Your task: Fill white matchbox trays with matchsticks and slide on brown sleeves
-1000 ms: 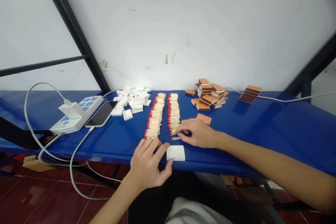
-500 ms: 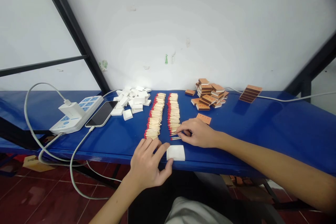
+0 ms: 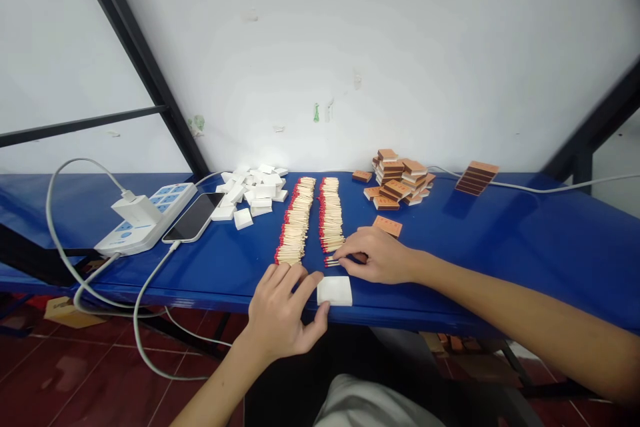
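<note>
Pinched in R hand [image 3: 380, 257] fingers: few loose matches [image 3: 331, 261], desk [image 3: 500, 247] front-centre, by white tray [image 3: 335, 291] touched by open L hand [image 3: 283, 310] thumb; light, thin, prob. snappable, so grip mid-stick, gently.

A phone [image 3: 194, 216] lies on the blue table [image 3: 500, 240]. Just left of the phone is a white power strip [image 3: 170, 197] with a white plug [image 3: 134, 208] in it. A grey cable [image 3: 60, 173] loops up from the plug, left of the phone. Just right of the phone is a heap of little white boxes [image 3: 255, 190]. Far right of the phone is a heap of brown boxes [image 3: 400, 180], then a neat brown stack [image 3: 477, 178]. One brown box [image 3: 387, 225] lies alone. Below the phone is the red floor [image 3: 60, 367].
</note>
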The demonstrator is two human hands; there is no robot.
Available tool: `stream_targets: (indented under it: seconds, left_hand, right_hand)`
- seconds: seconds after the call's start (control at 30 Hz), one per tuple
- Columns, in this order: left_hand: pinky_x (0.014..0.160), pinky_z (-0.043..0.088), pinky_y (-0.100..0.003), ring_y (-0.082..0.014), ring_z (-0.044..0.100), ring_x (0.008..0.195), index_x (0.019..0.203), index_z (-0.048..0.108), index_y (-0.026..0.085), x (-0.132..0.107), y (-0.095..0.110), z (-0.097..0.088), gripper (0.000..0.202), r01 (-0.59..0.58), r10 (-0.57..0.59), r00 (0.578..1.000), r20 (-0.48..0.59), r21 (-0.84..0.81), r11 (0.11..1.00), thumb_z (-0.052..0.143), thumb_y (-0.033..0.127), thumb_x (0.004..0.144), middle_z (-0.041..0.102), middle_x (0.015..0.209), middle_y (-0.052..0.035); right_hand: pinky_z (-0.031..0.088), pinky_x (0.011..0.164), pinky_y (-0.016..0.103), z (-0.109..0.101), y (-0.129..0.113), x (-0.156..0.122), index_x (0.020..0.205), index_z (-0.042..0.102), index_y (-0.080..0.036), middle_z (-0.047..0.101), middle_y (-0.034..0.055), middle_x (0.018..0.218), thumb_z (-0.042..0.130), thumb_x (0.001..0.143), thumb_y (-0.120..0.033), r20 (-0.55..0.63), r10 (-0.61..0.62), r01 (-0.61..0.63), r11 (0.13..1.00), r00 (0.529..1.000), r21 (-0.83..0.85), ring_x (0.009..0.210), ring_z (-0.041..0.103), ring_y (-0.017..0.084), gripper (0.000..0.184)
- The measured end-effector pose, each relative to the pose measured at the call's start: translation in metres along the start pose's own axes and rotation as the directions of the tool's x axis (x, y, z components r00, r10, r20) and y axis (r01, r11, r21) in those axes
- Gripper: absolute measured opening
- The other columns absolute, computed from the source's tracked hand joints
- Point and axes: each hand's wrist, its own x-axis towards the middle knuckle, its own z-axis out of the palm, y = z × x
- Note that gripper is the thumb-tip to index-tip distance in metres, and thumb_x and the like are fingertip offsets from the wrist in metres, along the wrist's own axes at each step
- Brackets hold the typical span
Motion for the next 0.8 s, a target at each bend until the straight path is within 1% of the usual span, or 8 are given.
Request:
stream_targets:
  seconds: [0.1,0.27,0.37,0.47,0.53,0.67,0.8]
  left_hand:
    - [0.066,0.039,-0.037,-0.0233,0.057,0.076,0.105,0.066,0.016,0.0003,0.0001,-0.0004,0.025,-0.001,0.001,1.000,-0.003,0.007,1.000,0.059,0.028,0.084,0.063,0.085,-0.0079]
    - [0.066,0.039,-0.036,-0.0227,0.056,0.075,0.104,0.067,0.017,0.0004,0.0002,-0.0006,0.025,0.004,-0.004,1.000,-0.009,0.014,1.000,0.058,0.029,0.084,0.063,0.085,-0.0077]
    - [0.066,0.039,-0.037,-0.0232,0.056,0.076,0.104,0.067,0.016,0.0001,0.0002,-0.0004,0.025,0.001,0.000,1.000,-0.010,0.011,1.000,0.059,0.029,0.083,0.063,0.085,-0.0079]
    - [0.066,0.039,-0.037,-0.0233,0.055,0.075,0.104,0.067,0.016,0.0002,0.0000,-0.0004,0.025,0.000,0.000,1.000,-0.007,0.007,1.000,0.059,0.028,0.083,0.063,0.085,-0.0081]
    - [0.066,0.039,-0.037,-0.0233,0.055,0.075,0.105,0.066,0.016,0.0004,-0.0001,-0.0005,0.025,0.000,0.000,1.000,-0.007,0.001,1.000,0.059,0.028,0.083,0.063,0.085,-0.0082]
    - [0.066,0.038,-0.037,-0.0234,0.055,0.076,0.105,0.066,0.017,0.0002,-0.0002,-0.0006,0.025,0.001,-0.001,1.000,-0.008,-0.001,1.000,0.059,0.028,0.083,0.063,0.085,-0.0083]
    - [0.067,0.038,-0.037,-0.0234,0.056,0.076,0.105,0.066,0.016,-0.0001,0.0000,0.0000,0.025,0.000,0.000,1.000,-0.006,-0.007,1.000,0.060,0.027,0.083,0.063,0.085,-0.0082]
  right_hand:
    - [0.037,0.066,0.025,-0.0012,-0.0012,0.0006,0.081,0.073,-0.018,0.060,-0.0027,0.059,0.055,0.088,-0.015,0.005,-0.002,0.002,1.000,1.000,-0.010,0.056,0.050,0.011,0.019]
    - [0.037,0.065,0.025,-0.0015,-0.0016,0.0005,0.090,0.074,-0.018,0.063,-0.0019,0.062,0.056,0.089,-0.017,-0.016,0.046,-0.046,0.999,0.999,-0.009,0.055,0.051,0.011,0.018]
    - [0.037,0.065,0.025,-0.0012,-0.0012,0.0001,0.089,0.074,-0.018,0.063,-0.0019,0.060,0.056,0.088,-0.017,0.000,0.043,-0.043,0.999,0.999,-0.007,0.055,0.051,0.011,0.018]
    - [0.038,0.066,0.026,-0.0014,-0.0016,-0.0002,0.096,0.076,-0.018,0.064,-0.0015,0.062,0.056,0.089,-0.018,-0.022,0.036,-0.036,0.999,0.999,0.006,0.055,0.051,0.011,0.020]
    - [0.037,0.066,0.026,-0.0021,-0.0021,-0.0004,0.097,0.076,-0.017,0.064,-0.0010,0.064,0.056,0.089,-0.018,-0.029,0.027,-0.027,1.000,0.999,0.004,0.056,0.051,0.011,0.021]
    - [0.035,0.065,0.026,-0.0032,-0.0024,-0.0004,0.095,0.076,-0.019,0.063,-0.0009,0.065,0.055,0.090,-0.018,0.012,0.015,-0.015,1.000,1.000,-0.024,0.057,0.051,0.011,0.022]
    - [0.035,0.065,0.026,-0.0024,-0.0014,-0.0007,0.100,0.075,-0.019,0.065,-0.0008,0.069,0.056,0.090,-0.018,0.024,0.034,-0.033,0.999,0.999,-0.040,0.060,0.052,0.011,0.022]
